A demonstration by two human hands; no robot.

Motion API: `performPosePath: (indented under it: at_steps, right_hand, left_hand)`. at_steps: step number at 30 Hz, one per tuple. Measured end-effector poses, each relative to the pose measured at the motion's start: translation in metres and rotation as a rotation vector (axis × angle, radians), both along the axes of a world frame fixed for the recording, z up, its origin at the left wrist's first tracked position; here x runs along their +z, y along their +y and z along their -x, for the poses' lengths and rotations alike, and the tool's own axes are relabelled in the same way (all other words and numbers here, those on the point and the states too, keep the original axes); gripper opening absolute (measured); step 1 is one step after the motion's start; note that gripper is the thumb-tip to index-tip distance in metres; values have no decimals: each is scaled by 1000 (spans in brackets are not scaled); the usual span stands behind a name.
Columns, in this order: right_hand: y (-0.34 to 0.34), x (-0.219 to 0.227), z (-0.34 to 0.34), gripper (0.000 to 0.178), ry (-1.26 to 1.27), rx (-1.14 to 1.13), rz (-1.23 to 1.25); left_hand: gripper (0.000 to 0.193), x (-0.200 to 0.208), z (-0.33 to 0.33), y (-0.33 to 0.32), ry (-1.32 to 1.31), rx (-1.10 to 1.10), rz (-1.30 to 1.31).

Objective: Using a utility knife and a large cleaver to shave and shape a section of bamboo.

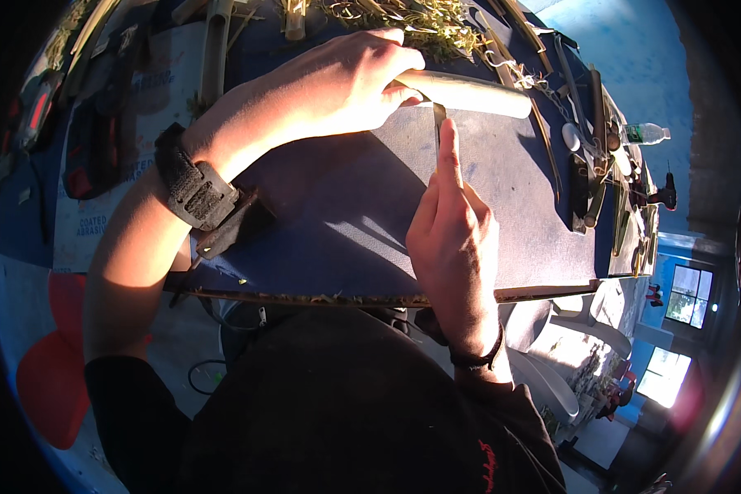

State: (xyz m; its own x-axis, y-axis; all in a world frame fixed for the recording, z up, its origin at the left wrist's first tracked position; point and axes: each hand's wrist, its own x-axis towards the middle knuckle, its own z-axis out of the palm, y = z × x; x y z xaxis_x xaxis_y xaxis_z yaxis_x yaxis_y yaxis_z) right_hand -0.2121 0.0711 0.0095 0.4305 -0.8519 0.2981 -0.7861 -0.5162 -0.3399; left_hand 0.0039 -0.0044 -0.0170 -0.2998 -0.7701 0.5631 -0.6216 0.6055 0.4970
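My left hand (362, 78) reaches across the dark blue tabletop (337, 181), its fingers closed around the left end of a pale bamboo piece (482, 94). The piece lies roughly sideways near the far side, its right end bright in the sunlight. My right hand (457, 235) comes up from below, wrapped round a knife whose narrow blade (440, 117) points away from me. Its index finger stretches along the knife toward the blade. The blade's tip is at or against the bamboo's near side, close to my left fingertips; exact contact is hard to tell. My palm hides the handle.
Green and yellow shavings (424, 29) pile up at the far side. A bamboo tube (216, 49) lies at far left, near printed sheets (99, 218) and a red-and-black tool (39, 107). Sticks, a clear bottle (646, 133) and a drill (665, 193) are at the right.
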Motion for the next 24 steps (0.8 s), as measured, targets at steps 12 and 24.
performPosePath:
  at_steps: [12, 24]
  right_hand:
    - [-3, 5, 1, 68, 76, -2, -143]
    - [4, 9, 7, 66, -116, 39, -84]
  left_hand:
    - [29, 0, -3, -5, -139, 16, -96]
    - [39, 8, -7, 5, -124, 10, -116]
